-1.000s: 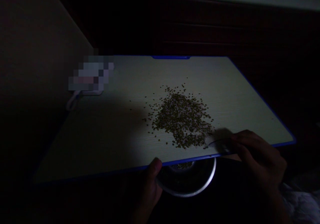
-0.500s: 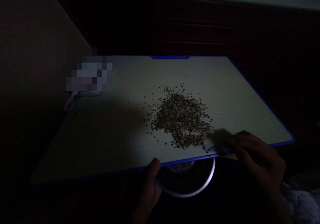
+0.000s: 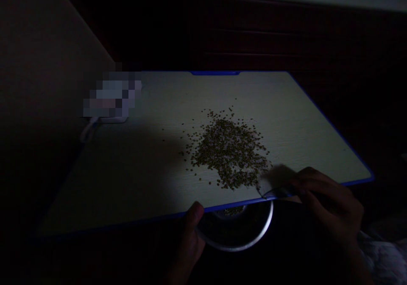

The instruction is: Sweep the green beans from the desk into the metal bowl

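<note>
A loose heap of small dark seeds or grains (image 3: 227, 149) lies on a pale board-like tabletop (image 3: 318, 149) with a blue rim. My right hand (image 3: 330, 204) pinches a thin, narrow utensil (image 3: 278, 192); the dim light hides its exact kind. Its tip touches the board near the front edge, just right of the heap. Below that edge is a metal bowl (image 3: 240, 247) with some seeds inside, its far part hidden by the board. My left hand (image 3: 190, 236) is closed at the bowl's left rim, thumb up against the board's edge, its other fingers mostly hidden.
At the board's left end lies a blurred-out flat object with a pale loop strap (image 3: 87, 131). A wall (image 3: 47, 43) rises on the left, and dark panelling (image 3: 270, 43) stands behind. Patterned cloth (image 3: 383, 253) shows at the lower right.
The utensil in my right hand has shifted slightly down toward the board's front edge. My left hand and the bowl have stayed nearly still.
</note>
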`<act>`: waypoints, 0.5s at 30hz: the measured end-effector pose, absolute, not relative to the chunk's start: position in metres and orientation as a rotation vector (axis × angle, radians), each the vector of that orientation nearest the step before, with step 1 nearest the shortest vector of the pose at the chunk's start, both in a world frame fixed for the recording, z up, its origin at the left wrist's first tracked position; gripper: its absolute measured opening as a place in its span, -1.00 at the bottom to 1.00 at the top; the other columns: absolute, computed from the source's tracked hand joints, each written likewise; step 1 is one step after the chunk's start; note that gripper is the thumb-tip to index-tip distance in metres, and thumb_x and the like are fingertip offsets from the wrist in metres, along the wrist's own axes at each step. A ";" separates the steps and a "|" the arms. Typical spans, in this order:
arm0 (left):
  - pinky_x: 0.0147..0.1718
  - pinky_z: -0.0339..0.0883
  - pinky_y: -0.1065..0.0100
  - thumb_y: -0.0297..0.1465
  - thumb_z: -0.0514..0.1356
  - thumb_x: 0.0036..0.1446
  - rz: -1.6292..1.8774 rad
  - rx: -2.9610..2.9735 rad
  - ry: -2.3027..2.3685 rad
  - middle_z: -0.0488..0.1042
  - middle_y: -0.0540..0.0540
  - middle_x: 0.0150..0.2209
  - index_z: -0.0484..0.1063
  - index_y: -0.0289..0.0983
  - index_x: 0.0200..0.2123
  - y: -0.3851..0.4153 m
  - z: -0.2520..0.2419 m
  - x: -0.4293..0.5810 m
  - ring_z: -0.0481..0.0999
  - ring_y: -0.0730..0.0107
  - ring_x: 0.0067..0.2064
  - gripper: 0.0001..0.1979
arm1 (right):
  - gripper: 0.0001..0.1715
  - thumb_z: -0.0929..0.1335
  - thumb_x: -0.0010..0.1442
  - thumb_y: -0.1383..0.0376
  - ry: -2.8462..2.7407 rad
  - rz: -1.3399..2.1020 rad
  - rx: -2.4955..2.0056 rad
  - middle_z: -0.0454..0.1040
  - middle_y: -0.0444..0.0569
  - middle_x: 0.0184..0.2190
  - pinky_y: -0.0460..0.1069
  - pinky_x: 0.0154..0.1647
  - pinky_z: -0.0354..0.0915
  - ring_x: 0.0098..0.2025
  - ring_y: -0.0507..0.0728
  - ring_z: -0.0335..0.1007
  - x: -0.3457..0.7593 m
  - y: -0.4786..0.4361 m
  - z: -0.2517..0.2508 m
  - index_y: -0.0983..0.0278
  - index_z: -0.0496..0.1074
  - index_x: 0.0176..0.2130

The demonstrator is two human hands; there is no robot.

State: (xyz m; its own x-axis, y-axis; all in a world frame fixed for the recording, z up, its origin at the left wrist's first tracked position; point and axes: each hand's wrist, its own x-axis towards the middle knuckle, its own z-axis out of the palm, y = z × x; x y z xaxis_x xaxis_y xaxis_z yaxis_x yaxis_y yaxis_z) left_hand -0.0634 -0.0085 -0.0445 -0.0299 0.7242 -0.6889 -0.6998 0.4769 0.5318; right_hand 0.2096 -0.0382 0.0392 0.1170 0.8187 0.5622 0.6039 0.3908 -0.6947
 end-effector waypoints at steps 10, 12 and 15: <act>0.41 -0.03 -0.08 -0.19 0.42 0.02 1.102 0.110 1.181 0.70 -0.15 -0.14 0.64 -0.22 -0.14 -0.013 -0.057 -0.073 0.33 -0.17 0.35 -0.65 | -0.73 0.46 0.19 0.50 -1.474 0.161 -1.339 0.63 -0.06 -0.27 0.08 -0.25 0.45 -0.19 0.17 0.54 0.208 -0.037 0.035 0.16 0.62 -0.18; 0.39 0.01 -0.09 -0.16 0.42 0.01 1.088 0.116 1.198 0.70 -0.17 -0.17 0.65 -0.23 -0.18 -0.013 -0.057 -0.073 0.33 -0.20 0.34 -0.66 | -0.73 0.47 0.18 0.50 -1.462 0.151 -1.360 0.64 -0.07 -0.26 0.08 -0.24 0.46 -0.17 0.17 0.55 0.208 -0.036 0.034 0.15 0.62 -0.18; 0.39 0.04 -0.07 -0.18 0.46 -0.05 1.095 0.103 1.220 0.70 -0.17 -0.21 0.66 -0.24 -0.20 -0.012 -0.053 -0.071 0.35 -0.21 0.33 -0.64 | -0.73 0.47 0.19 0.49 -1.442 0.141 -1.385 0.64 -0.09 -0.25 0.06 -0.22 0.46 -0.16 0.16 0.55 0.206 -0.035 0.034 0.15 0.62 -0.17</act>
